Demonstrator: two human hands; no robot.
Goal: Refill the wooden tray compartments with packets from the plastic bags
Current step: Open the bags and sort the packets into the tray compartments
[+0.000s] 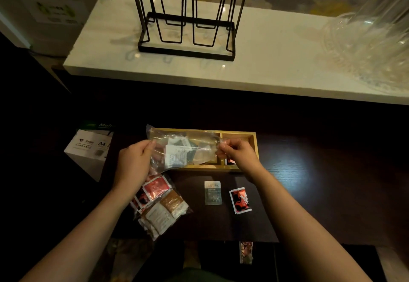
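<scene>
A hotel or café service counter, judging by the marble ledge [254,60], wire cup rack [188,27] and sachet tray [252,137].

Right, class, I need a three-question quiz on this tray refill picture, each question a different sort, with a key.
1. True or false: both hands hold the clear bag.
2. The bag is held: A) above the tray B) on the white shelf C) on the A4 box.
3. How many loose packets lie on the dark table nearer the person than the tray?

Key: 1 true. 2 A. 3 two, a grey packet and a red packet.
</scene>
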